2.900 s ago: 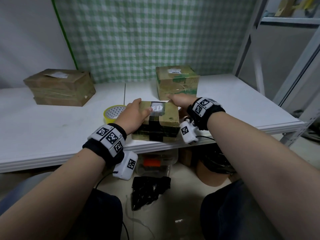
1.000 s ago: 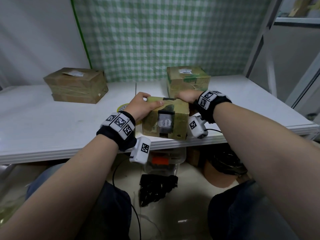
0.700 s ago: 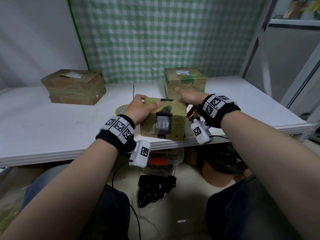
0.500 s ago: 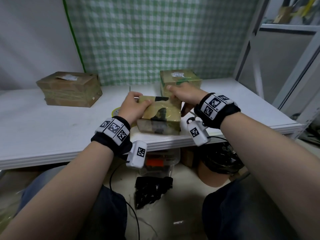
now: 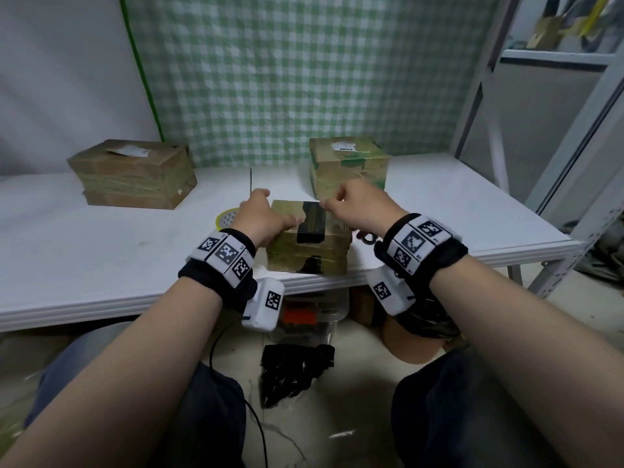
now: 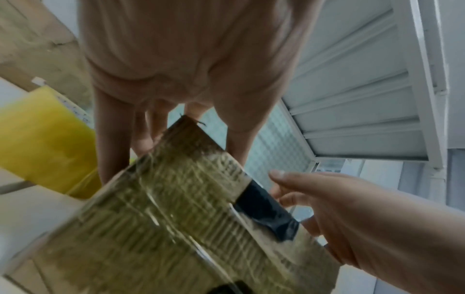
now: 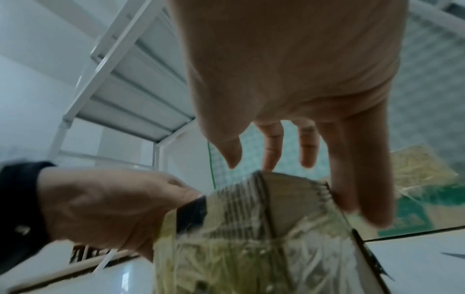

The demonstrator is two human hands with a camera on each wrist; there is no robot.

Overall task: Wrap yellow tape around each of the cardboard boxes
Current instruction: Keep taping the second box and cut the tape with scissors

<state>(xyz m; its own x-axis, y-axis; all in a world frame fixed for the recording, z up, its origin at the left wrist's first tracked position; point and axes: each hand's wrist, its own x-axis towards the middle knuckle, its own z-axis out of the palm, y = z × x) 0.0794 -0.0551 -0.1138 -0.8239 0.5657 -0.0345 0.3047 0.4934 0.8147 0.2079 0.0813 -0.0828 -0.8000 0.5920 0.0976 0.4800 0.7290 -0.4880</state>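
A small cardboard box (image 5: 307, 243) bound in yellowish tape, with a black strip across its top, lies flat near the table's front edge. My left hand (image 5: 266, 221) grips its left end, thumb on top and fingers down the far side (image 6: 191, 95). My right hand (image 5: 354, 204) hovers over the far right corner with straight, spread fingers (image 7: 289, 99). Its outer fingers touch the box (image 7: 251, 238) at the far edge and the thumb stays off. The yellow tape roll (image 5: 227, 218) lies behind my left hand, and a yellow strip runs from the roll (image 6: 42, 139) towards the box (image 6: 188, 208).
A wide cardboard box (image 5: 135, 173) sits at the back left and a cube-shaped one (image 5: 349, 167) right behind the small box. A dark looped object (image 5: 366, 238) lies to its right. White table edge (image 5: 135, 298); metal rack (image 5: 540, 130) on the right; bins and a black bag (image 5: 293, 366) below.
The small box was tipped up on edge with its label towards me, then laid flat with the black strip on top. My right hand's fingers have loosened at the far edge.
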